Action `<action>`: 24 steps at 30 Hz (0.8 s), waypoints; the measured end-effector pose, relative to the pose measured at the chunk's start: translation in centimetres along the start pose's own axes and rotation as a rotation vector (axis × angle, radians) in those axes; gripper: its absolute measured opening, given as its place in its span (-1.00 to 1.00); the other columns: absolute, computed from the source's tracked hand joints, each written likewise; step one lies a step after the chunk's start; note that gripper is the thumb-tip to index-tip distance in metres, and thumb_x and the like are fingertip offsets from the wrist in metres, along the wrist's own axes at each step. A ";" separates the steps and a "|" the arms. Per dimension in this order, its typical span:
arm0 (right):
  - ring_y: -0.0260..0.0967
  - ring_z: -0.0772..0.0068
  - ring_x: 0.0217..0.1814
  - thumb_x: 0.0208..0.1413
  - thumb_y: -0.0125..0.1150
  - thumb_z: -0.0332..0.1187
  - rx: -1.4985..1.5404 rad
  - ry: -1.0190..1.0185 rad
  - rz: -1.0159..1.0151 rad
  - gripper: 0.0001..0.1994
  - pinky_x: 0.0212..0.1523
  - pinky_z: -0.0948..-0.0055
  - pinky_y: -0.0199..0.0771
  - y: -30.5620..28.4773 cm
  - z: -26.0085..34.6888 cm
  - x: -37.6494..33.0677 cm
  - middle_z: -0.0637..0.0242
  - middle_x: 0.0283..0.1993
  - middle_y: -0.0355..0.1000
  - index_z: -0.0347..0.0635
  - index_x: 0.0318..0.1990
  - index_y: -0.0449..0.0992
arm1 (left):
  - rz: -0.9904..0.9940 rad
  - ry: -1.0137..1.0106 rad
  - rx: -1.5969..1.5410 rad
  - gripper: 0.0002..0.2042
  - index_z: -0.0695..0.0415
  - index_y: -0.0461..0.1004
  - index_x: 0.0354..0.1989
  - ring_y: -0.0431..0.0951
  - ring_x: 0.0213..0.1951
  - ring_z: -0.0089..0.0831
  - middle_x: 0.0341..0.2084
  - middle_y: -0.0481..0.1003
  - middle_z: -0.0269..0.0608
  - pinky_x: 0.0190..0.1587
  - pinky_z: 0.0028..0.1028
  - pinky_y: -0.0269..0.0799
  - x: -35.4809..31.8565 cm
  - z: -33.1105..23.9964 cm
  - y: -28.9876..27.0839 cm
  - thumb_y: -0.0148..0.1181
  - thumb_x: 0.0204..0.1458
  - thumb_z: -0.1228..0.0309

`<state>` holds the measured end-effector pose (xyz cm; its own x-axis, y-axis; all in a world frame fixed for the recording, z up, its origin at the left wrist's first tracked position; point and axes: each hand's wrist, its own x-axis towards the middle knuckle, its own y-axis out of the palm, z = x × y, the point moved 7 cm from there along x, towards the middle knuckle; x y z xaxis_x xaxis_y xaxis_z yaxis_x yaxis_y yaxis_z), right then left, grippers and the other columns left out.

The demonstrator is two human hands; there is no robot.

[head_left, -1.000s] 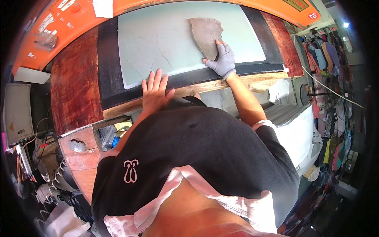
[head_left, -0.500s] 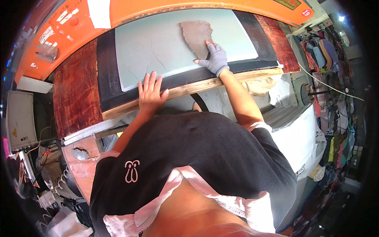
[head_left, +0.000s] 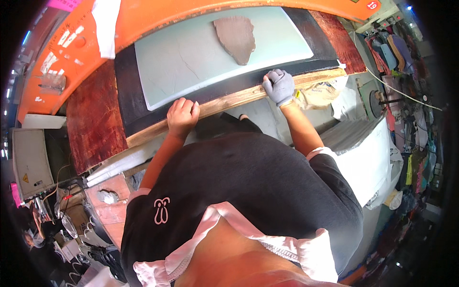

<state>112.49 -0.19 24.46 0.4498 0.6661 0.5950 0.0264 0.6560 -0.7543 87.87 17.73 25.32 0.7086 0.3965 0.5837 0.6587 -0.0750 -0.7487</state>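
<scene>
A brown-grey irregular piece, like leather [head_left: 235,40], lies flat on the pale green cutting board [head_left: 167,52], right of its middle, and neither hand touches it. The board rests on a black mat [head_left: 129,91] with a wooden strip [head_left: 234,99] along its front edge. My bare left hand [head_left: 182,116] is closed, its fingers curled over the strip at the board's near left corner. Farther right, my right hand [head_left: 280,87], in a grey fingerless glove, is also closed over the strip. The undersides of both grips are hidden.
An orange machine beam [head_left: 158,25] spans the far side. Worn red-brown boards flank the mat at left [head_left: 93,117] and right [head_left: 342,40]. A grey electrical box [head_left: 32,160] stands left. At right are a large white bundle [head_left: 366,158] and several hanging coloured pieces [head_left: 397,55].
My right hand has let go of the leather piece and drawn back to the wooden strip. My left hand has gone from flat and spread to curled over it. The piece sits slightly farther away.
</scene>
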 end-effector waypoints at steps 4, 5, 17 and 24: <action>0.31 0.06 -0.49 -0.15 0.13 -0.25 -0.008 0.057 0.054 -0.83 -0.44 0.13 0.31 2.7 -0.6 3.9 0.20 -0.57 0.34 -0.08 -0.64 0.37 | 0.037 -0.067 0.020 -0.78 0.14 0.30 -0.71 0.39 -0.51 -0.16 -0.64 0.31 -0.16 -0.48 -0.22 0.34 2.6 3.2 1.1 0.17 -0.15 0.39; 0.32 0.07 -0.49 -0.15 0.11 -0.25 0.007 0.029 0.020 -0.82 -0.43 0.13 0.31 3.2 -0.5 5.0 0.20 -0.57 0.34 -0.09 -0.65 0.37 | 0.040 -0.081 0.040 -0.78 0.15 0.30 -0.70 0.40 -0.50 -0.14 -0.64 0.32 -0.15 -0.47 -0.20 0.34 3.4 4.2 1.4 0.16 -0.14 0.38; 0.30 0.02 -0.44 0.13 -0.07 -0.18 0.617 0.377 -0.358 -0.69 -0.38 0.21 0.29 1.4 -14.8 22.0 0.02 -0.50 0.36 -0.25 -0.45 0.42 | -0.010 -0.096 0.232 -0.79 0.19 0.32 -0.64 0.41 -0.40 -0.07 -0.54 0.37 -0.07 -0.35 -0.17 0.36 15.5 14.6 7.1 0.07 -0.07 0.34; 0.31 0.02 -0.42 0.17 -0.14 -0.17 0.477 0.284 -0.483 -0.66 -0.37 0.22 0.30 -0.6 -20.8 30.0 0.00 -0.45 0.38 -0.28 -0.40 0.42 | -0.122 0.026 0.304 -0.81 0.16 0.24 -0.70 0.37 -0.49 -0.11 -0.61 0.32 -0.09 -0.44 -0.23 0.36 17.1 15.7 7.2 0.08 -0.12 0.48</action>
<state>144.58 12.03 37.04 0.7022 0.1884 0.6866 -0.0818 0.9793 -0.1850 100.81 38.36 24.98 0.6381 0.3615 0.6798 0.6360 0.2501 -0.7301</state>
